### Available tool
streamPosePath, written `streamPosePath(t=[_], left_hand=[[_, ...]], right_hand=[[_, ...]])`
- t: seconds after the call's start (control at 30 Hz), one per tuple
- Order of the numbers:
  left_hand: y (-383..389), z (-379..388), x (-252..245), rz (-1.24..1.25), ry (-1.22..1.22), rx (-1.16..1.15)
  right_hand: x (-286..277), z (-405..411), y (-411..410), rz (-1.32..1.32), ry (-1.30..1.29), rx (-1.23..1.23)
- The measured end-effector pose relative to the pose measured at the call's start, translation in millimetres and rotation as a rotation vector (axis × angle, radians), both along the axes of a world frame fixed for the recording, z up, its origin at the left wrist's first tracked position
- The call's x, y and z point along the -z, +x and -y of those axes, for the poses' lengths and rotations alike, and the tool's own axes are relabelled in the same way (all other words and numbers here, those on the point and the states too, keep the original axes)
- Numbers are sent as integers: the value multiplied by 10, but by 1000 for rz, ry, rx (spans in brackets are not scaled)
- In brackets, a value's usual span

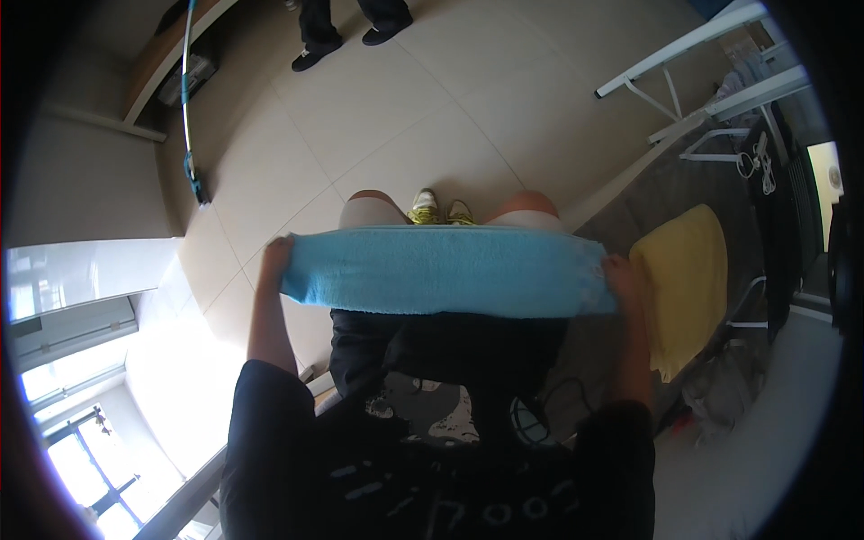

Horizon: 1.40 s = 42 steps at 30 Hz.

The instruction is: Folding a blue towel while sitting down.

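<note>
A light-blue terry towel lies stretched lengthwise across my lap, in a long, narrow, folded strip. Its left end is gripped by my left hand. My right hand grips the other end, where a paler checked band shows near the edge. Both sets of fingers are partly hidden by the cloth. Just beyond my right hand, a folded yellow towel rests on a dark grey seat. My knees and yellow-laced shoes show past the towel's far edge.
Another person's legs and black shoes are at the far side of the tiled floor. A long-handled mop or similar tool leans at the left by a wooden-edged piece of furniture. White metal frames and a white cable are on the right.
</note>
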<state>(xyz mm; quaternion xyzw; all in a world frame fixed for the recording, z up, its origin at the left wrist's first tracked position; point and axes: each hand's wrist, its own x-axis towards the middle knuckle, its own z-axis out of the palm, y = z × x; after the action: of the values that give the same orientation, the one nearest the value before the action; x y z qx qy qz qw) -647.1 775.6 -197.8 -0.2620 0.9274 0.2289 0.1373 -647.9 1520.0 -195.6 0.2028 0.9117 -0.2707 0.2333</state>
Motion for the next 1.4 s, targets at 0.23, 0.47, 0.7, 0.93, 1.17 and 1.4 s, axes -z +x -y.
streamPosePath(t=[0.23,0.47,0.7,0.93,1.17,1.4], left_hand=[[205,-602,825,119,390,-110],[-355,-1090,269,-384,175,1],[-980,-2768,-987,-225,306,717],[-707,-2774,-827,-100,281,1061],[-588,-2823,-777,-92,357,719],[-549,-2802,-624,-45,340,721]], right_hand=[[1320,-379,188,-55,-526,275],[831,-51,-205,98,-930,610],[602,52,-95,33,-906,666],[478,394,180,-138,-1007,737],[251,271,89,-204,-644,638],[345,-74,135,-349,-529,603]])
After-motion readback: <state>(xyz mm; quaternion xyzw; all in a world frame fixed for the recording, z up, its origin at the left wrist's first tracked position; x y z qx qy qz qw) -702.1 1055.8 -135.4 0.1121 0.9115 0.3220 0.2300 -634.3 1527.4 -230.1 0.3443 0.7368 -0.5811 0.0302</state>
